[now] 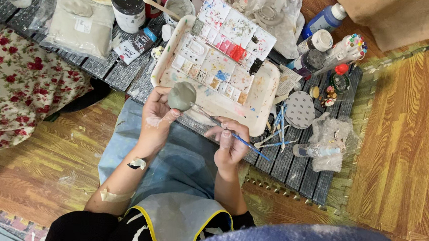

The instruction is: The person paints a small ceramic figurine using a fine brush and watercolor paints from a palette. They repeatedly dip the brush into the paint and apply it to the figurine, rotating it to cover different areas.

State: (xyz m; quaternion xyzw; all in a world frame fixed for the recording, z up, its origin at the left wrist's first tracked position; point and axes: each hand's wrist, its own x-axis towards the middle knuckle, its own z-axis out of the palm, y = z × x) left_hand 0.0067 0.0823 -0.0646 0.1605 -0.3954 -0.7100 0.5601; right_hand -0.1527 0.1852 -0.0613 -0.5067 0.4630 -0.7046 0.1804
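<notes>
Grey clay piece [182,95] sits gripped in the left hand [156,119], while the right hand [229,145] pinches a blue-handled brush [224,126], its tip touching the clay; a paint-stained palette [218,61] lies just beyond both hands.

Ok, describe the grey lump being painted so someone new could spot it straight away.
Start at the big white paint palette tray on the low slatted table. At its near left corner the left hand holds up a rounded grey clay piece, with the tip of the blue-handled brush from the right hand touching it. Unlike the splattered palette wells beside it, it is plain matte grey.
</notes>
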